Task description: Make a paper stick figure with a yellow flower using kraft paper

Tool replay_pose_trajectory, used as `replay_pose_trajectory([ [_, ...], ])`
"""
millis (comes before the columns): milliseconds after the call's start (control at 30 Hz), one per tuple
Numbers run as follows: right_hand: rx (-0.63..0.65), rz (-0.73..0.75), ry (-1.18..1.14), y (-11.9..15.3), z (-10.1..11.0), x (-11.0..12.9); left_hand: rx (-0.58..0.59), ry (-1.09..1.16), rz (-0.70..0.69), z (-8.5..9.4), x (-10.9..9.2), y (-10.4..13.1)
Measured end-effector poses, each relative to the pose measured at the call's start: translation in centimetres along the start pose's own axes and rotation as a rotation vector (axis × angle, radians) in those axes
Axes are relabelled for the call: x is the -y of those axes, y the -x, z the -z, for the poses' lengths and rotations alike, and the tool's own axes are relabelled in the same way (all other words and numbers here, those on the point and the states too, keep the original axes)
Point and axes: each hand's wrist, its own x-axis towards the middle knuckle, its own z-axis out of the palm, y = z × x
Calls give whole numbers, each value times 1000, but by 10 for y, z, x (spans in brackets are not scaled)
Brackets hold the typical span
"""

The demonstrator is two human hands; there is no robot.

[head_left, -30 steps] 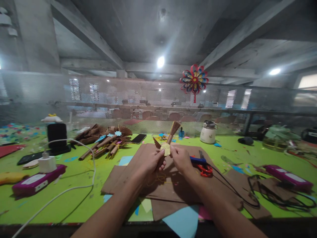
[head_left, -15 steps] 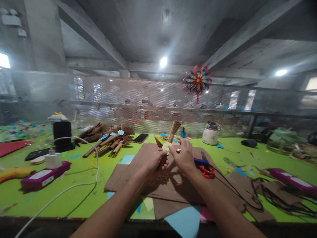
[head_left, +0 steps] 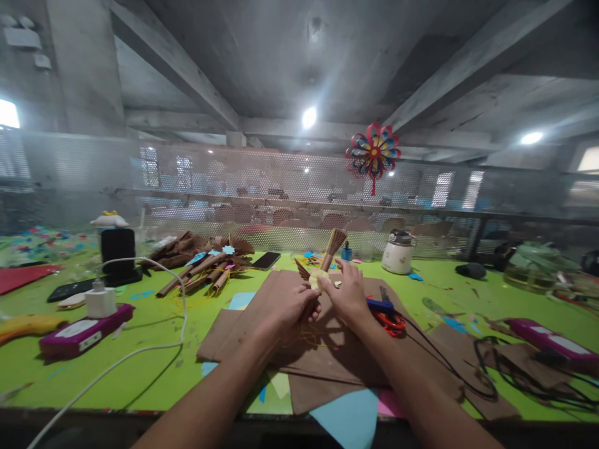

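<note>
My left hand (head_left: 297, 304) is closed round the lower part of a brown folded-paper figure (head_left: 330, 252), whose pleated end fans out above the hands. A small pale yellow paper flower (head_left: 319, 279) lies against the figure between both hands. The thumb of my right hand (head_left: 347, 290) presses on the flower, with its other fingers raised behind. Brown paper sheets (head_left: 262, 324) lie flat under the hands, with loose yellow string on them. Red-handled scissors (head_left: 392, 324) and a blue-handled tool (head_left: 380, 305) rest just right of my right hand.
Brown paper pieces (head_left: 206, 268) are heaped at the back left, near a phone (head_left: 266, 260). A white jar (head_left: 397, 251) stands at the back right. Purple power strips (head_left: 87, 330) lie on both sides, with a white cable left and black cables right.
The brown figure and the yellow flower have shifted slightly to the right and turned a little. Both hands keep almost the same place.
</note>
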Motion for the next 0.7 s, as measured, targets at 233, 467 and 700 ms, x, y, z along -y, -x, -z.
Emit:
replay_pose_trajectory([
  [233, 13, -23, -29, -3, -4, -4, 13, -12, -16, -1, 1, 1],
  [467, 14, -18, -48, -4, -4, -6, 76, 2, -18, 2, 4, 1],
  [700, -85, -19, -110, -5, 3, -2, 60, 92, -11, 6, 4, -2],
])
